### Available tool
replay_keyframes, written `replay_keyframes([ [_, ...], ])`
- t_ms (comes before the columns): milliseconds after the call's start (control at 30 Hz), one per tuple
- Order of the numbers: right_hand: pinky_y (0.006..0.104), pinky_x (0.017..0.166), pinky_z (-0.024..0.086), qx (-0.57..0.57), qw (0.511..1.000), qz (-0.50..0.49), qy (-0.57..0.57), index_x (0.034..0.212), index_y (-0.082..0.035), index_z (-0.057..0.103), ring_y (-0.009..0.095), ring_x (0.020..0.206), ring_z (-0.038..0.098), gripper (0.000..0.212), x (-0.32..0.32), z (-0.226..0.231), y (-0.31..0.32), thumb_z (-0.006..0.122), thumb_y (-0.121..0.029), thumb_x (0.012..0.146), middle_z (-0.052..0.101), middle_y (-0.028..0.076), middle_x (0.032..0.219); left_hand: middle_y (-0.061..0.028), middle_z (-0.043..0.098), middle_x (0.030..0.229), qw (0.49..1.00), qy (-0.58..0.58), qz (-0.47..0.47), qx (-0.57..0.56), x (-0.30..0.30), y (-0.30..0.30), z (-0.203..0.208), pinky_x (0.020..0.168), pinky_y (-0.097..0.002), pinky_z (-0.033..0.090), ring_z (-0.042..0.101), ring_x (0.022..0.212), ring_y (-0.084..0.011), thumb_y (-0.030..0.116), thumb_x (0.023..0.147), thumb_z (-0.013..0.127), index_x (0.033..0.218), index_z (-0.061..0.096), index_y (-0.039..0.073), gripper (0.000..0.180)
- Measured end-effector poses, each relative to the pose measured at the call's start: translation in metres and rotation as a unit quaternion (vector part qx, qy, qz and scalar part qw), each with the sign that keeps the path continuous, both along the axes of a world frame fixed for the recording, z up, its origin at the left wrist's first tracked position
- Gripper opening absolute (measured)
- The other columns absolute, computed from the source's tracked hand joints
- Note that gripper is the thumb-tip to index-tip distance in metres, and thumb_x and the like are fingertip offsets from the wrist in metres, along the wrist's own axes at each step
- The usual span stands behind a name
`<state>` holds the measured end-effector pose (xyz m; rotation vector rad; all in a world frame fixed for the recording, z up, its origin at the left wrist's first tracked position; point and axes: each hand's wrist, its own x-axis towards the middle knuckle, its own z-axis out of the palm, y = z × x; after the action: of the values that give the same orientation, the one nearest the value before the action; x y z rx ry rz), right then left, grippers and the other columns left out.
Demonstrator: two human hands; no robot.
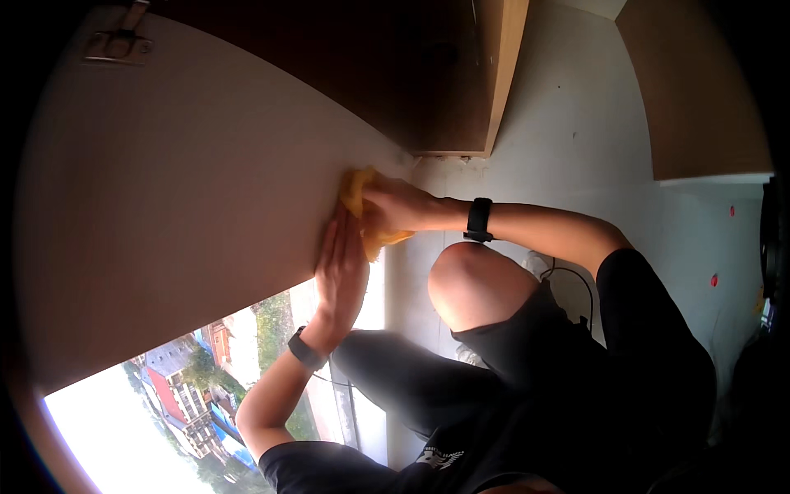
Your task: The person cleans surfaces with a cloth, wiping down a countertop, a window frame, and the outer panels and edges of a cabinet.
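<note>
A crumpled yellow cloth [359, 188] is pressed against a broad pale door panel [189, 189], close to its right end. My right hand [397, 206] grips the cloth, and a loose fold of it hangs below the palm. My left hand [341, 267] lies just below and to the left, its fingers stretched out along the panel with the tips touching or close to the cloth. What lies beneath the left fingertips is hidden.
A dark open cabinet [370, 66] with a wooden edge is above the panel, and a metal hinge [119, 45] shows at upper left. A bright window [189, 395] lies below. My bent knee [473, 284] is under my right forearm. A brown cabinet [699, 90] hangs at upper right.
</note>
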<state>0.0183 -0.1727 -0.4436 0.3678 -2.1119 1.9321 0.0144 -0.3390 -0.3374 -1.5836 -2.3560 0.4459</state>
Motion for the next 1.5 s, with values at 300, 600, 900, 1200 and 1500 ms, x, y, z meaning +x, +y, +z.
replay_keyframes([
  [300, 0.035, 0.075, 0.051, 0.196, 0.904, -0.169, 0.339, 0.101, 0.0, 0.061, 0.032, 0.092, 0.061, 0.03, -0.018, 0.212, 0.014, 0.071, -0.001, 0.073, 0.058, 0.018, 0.1, -0.0049, 0.063, 0.12, 0.942, 0.269, -0.078, 0.185, -0.014, -0.011, 0.158, 0.118, -0.0437, 0.005, 0.054, 0.121, -0.0201, 0.011, 0.083, 0.057, 0.107, 0.068, 0.004, 0.028],
  [600, 0.0368, 0.063, 0.047, 0.257, 0.901, -0.183, 0.297, 0.086, -0.002, 0.063, 0.03, 0.072, 0.057, 0.021, -0.015, 0.205, -0.005, 0.07, 0.001, 0.067, 0.056, 0.015, 0.08, -0.0008, 0.064, 0.119, 0.911, 0.24, -0.107, 0.317, -0.031, -0.031, 0.108, 0.116, -0.0438, 0.007, 0.058, 0.116, -0.0167, 0.011, 0.078, 0.059, 0.108, 0.069, 0.009, 0.032],
  [900, 0.0366, 0.085, 0.05, 0.274, 0.936, -0.123, 0.183, 0.101, -0.005, 0.066, 0.028, 0.097, 0.058, 0.028, -0.012, 0.028, 0.004, 0.067, 0.0, 0.073, 0.057, 0.014, 0.104, 0.0027, 0.06, 0.126, 0.976, 0.162, -0.116, 0.085, -0.031, -0.042, -0.016, 0.114, -0.0384, 0.01, 0.048, 0.124, -0.0108, 0.02, 0.084, 0.063, 0.112, 0.069, 0.012, 0.03],
  [1200, 0.0318, 0.089, 0.049, 0.297, 0.955, -0.02, 0.015, 0.104, -0.003, 0.063, 0.025, 0.105, 0.056, 0.021, 0.0, -0.033, -0.013, 0.053, -0.006, 0.086, 0.055, 0.012, 0.111, 0.0013, 0.058, 0.129, 0.985, 0.137, -0.105, 0.027, -0.034, -0.066, -0.126, 0.113, -0.0414, 0.005, 0.043, 0.129, -0.0127, 0.018, 0.086, 0.062, 0.115, 0.067, 0.012, 0.031],
  [1500, 0.0343, 0.079, 0.053, 0.214, 0.971, -0.106, -0.006, 0.098, -0.003, 0.064, 0.026, 0.091, 0.062, 0.017, 0.018, -0.058, -0.022, 0.059, -0.001, 0.081, 0.06, 0.015, 0.098, -0.0101, 0.049, 0.136, 0.999, -0.015, -0.016, 0.028, -0.005, -0.051, -0.116, 0.113, -0.0508, 0.018, 0.041, 0.132, -0.0243, -0.005, 0.083, 0.053, 0.126, 0.058, 0.003, 0.044],
])
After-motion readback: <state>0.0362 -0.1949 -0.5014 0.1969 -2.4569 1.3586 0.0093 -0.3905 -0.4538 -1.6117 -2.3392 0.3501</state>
